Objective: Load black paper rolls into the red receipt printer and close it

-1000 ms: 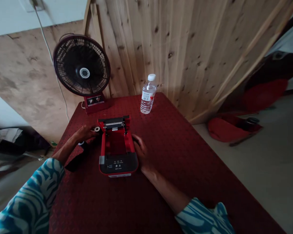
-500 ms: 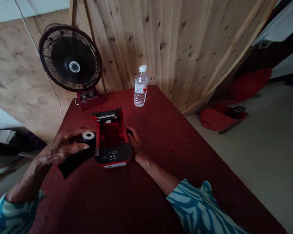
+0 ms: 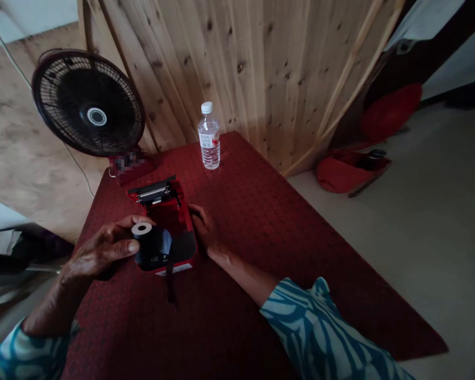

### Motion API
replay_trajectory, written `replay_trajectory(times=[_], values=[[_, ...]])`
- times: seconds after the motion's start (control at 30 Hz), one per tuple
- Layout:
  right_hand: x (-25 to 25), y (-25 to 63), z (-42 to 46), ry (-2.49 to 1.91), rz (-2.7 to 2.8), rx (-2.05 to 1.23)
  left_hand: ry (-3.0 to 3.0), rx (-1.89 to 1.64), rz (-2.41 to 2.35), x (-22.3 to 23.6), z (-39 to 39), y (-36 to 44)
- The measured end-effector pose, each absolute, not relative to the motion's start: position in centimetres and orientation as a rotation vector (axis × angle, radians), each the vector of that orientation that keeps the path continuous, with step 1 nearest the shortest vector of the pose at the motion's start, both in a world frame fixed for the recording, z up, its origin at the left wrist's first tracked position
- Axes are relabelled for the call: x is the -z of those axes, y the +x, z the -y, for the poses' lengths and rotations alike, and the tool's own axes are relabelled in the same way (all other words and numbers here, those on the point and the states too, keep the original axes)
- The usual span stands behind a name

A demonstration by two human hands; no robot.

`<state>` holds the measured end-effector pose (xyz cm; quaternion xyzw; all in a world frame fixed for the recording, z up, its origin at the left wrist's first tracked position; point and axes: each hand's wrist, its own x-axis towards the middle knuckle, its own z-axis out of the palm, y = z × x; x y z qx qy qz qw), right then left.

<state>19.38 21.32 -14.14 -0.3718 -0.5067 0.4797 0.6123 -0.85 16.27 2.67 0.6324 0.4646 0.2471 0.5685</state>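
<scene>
A small red and black printer [image 3: 173, 215] lies on the red table [image 3: 237, 253] with its lid flipped open toward the fan. My left hand [image 3: 103, 252] is closed round a dark roll with a white core [image 3: 150, 244], held just above the printer's front panel; a loose dark strip hangs from the roll. My right hand [image 3: 204, 228] rests against the printer's right side, fingers curled onto its edge.
A dark table fan [image 3: 89, 108] with a red base stands at the table's back left. A clear water bottle [image 3: 209, 138] stands at the back near the wooden wall. Red cushions [image 3: 350, 168] lie on the floor to the right.
My left hand picked the roll up from the table left of the printer and brought it right, over the printer's front. The right hand stayed at the printer's side.
</scene>
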Motion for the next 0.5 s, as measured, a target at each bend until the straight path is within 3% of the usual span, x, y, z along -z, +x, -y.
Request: replay_trajectory(times=[0.27,0.5], values=[[14.5,19.4,-21.4,-0.866,1.143,-1.136,1.269,-0.763,-1.222,-1.9,-14.4,-1.1],[14.8,19.4,-21.4,-0.872,1.133,-1.135,1.262,-0.711,-1.225,0.0,-13.2,0.0]])
